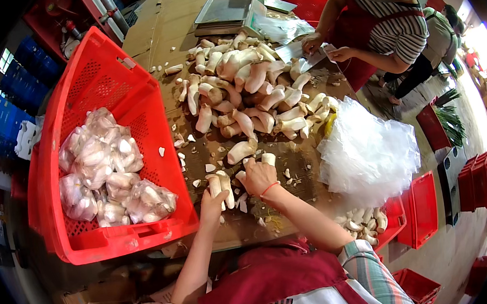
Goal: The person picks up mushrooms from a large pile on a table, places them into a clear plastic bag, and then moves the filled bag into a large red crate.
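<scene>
My left hand [211, 207] is closed round pale king oyster mushrooms [220, 187], held upright side by side low over the table. Just to its right, my right hand [259, 178], with a red cord at the wrist, has its fingers curled down. What it grips is hidden under the fingers; a white mushroom end [268, 159] shows right beside it. Cut white scraps [243, 203] lie below and around both hands. Beyond them spreads a large heap of king oyster mushrooms [249, 85], and one mushroom [241, 151] rests apart at its near edge.
A red crate [170, 176] with bagged mushrooms [96, 159] stands on the left. Thin clear plastic bags [368, 152] are piled at the table's right edge. At the far end sits a scale [224, 9]. Across the table, a co-worker's hands [327, 49] handle a bag.
</scene>
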### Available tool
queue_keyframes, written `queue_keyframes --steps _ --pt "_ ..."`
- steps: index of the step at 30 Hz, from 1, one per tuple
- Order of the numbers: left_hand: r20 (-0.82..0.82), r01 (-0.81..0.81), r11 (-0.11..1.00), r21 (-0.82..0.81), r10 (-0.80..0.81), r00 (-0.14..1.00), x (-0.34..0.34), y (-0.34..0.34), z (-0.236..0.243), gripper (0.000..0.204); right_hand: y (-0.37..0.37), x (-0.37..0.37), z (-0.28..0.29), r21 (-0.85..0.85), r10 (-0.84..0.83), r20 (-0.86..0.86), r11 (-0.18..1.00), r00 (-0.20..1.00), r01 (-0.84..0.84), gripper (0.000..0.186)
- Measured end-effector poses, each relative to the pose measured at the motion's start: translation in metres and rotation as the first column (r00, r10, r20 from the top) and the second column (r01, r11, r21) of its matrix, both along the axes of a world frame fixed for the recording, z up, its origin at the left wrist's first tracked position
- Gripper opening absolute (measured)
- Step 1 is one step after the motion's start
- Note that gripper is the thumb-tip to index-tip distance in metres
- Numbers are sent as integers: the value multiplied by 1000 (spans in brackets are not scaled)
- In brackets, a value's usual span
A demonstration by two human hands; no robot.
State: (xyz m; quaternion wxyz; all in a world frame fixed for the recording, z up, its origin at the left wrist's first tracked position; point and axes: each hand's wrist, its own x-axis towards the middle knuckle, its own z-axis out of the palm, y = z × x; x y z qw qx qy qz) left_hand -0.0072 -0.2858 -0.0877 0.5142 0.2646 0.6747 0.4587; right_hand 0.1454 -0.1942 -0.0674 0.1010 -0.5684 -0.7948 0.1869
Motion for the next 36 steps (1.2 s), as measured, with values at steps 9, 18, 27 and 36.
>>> queue_keyframes --steps 9,18,27,36 --pt "626 20 992 128 -97 774 1 -1 30 46 -5 71 22 -716 -561 -672 659 483 -230 36" --pt "693 151 976 155 -216 688 30 13 50 52 -34 118 26 -736 -781 -620 546 74 -399 31" --pt "593 199 964 175 -264 761 45 16 50 52 -42 129 29 -697 -826 -541 544 -155 -467 37" --pt "697 183 974 137 -226 680 44 12 54 52 -41 121 13 -777 -835 -534 546 -133 -312 34"
